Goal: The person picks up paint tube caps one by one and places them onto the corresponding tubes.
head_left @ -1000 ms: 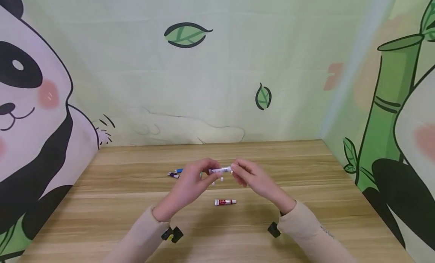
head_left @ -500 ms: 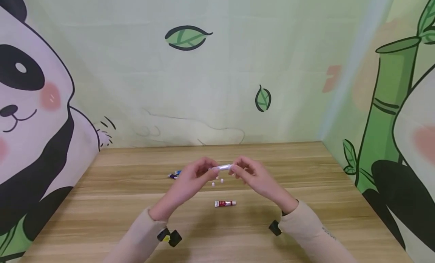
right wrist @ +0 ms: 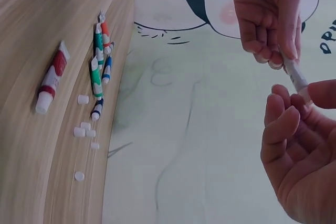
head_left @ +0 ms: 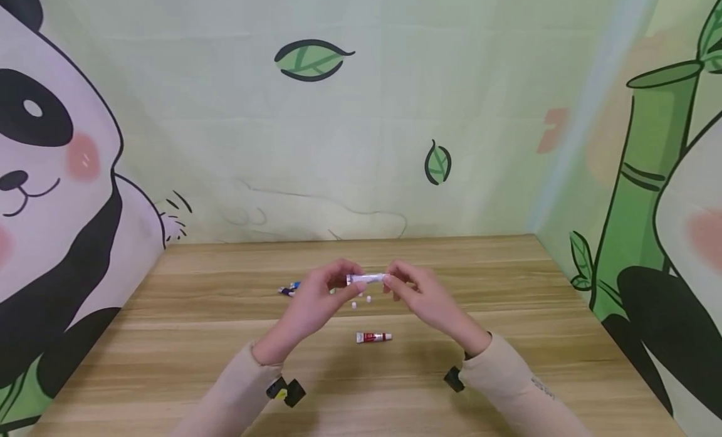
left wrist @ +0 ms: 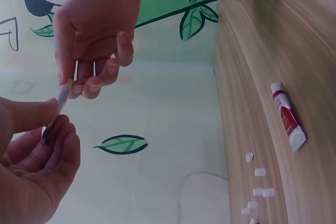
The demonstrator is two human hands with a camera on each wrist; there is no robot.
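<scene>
A slim white paint tube (head_left: 365, 278) is held level above the table between both hands. My left hand (head_left: 313, 305) pinches its flat crimped end between thumb and fingers. My right hand (head_left: 429, 299) pinches the opposite end, the fingertips covering the tip of the tube. In the right wrist view the paint tube (right wrist: 295, 74) runs from one hand's fingertips to the other's. Below the hands, a red-labelled paint tube (head_left: 373, 338) lies on the table with its white cap on. Several small white caps (left wrist: 260, 172) lie loose beyond it.
Several paint tubes with green (right wrist: 96, 80), orange (right wrist: 105, 35) and blue (right wrist: 107, 69) labels lie together on the wooden table (head_left: 197, 336), partly behind my left hand in the head view. A printed cloth backdrop (head_left: 361, 123) stands behind the table.
Both hands have risen slightly with the white paint tube. The tube has rolled and levelled, and the right fingertips have shifted on its end. The red tube and loose caps stay put.
</scene>
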